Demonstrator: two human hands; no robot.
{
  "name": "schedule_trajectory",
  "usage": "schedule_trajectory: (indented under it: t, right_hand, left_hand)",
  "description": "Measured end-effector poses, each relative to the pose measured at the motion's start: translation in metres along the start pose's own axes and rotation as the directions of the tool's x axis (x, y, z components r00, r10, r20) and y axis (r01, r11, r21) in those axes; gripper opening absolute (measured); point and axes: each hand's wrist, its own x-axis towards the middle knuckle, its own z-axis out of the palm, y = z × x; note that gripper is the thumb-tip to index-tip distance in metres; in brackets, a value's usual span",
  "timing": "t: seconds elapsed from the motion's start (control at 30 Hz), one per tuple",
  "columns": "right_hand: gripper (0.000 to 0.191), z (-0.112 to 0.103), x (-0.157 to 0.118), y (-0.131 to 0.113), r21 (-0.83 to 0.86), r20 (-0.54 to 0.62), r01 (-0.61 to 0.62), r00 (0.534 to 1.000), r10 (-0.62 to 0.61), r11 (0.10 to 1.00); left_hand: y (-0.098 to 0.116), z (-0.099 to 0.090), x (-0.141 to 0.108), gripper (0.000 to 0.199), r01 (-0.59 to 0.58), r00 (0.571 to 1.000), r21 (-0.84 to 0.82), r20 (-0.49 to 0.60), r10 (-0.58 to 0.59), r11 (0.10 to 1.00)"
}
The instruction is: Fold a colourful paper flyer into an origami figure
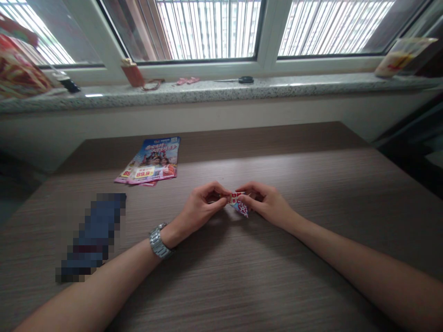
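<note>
A small folded piece of colourful printed paper (241, 209), white, red and blue, is held just over the middle of the table. My left hand (202, 205), with a metal watch on its wrist, pinches the paper's left end between thumb and fingers. From the other side, my right hand (268, 202) has its thumb and fingertips closed on the right part. One pointed corner of the paper hangs down between the hands. The fingers hide some of its folds.
Printed flyers (155, 159) lie stacked on the wood-grain table (297, 170). A pixelated dark blue object (93, 233) is near my left forearm. The stone sill (294, 85) holds scissors (245, 80), pink pieces (188, 80), a reddish container (132, 74) and bags at both ends.
</note>
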Motion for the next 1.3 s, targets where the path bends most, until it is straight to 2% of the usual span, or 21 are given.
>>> schedule_trajectory:
  t: [0.13, 0.43, 0.7, 1.13, 1.3]
  right_hand:
    - [0.027, -0.0003, -0.0001, -0.0001, -0.010, 0.028, 0.006, 1.000, -0.005, 1.000]
    - [0.023, -0.0033, -0.0013, -0.0018, 0.006, -0.058, 0.033, 0.998, -0.032, 0.999]
    - [0.022, -0.0034, -0.0016, -0.0022, 0.033, -0.064, 0.028, 0.998, -0.026, 0.999]
    - [0.022, -0.0043, -0.0004, -0.0019, 0.019, -0.064, 0.009, 0.998, -0.008, 1.000]
    - [0.022, -0.0047, -0.0008, -0.0032, -0.029, -0.060, 0.011, 0.998, -0.013, 1.000]
  left_hand:
    - [0.0003, 0.0007, -0.0007, 0.014, -0.002, 1.000, -0.006, 0.017, 0.002, 1.000]
    - [0.0002, -0.0048, -0.0003, 0.023, 0.042, 0.999, 0.010, 0.002, -0.042, 0.999]
    - [0.0010, -0.0059, 0.0007, 0.023, 0.081, 0.997, -0.020, -0.010, -0.081, 0.996]
    - [0.0003, -0.0064, 0.0001, 0.028, 0.056, 0.998, 0.028, 0.019, -0.056, 0.998]
    - [-0.0012, -0.0039, -0.0002, 0.031, 0.030, 0.999, 0.104, -0.014, -0.028, 0.994]
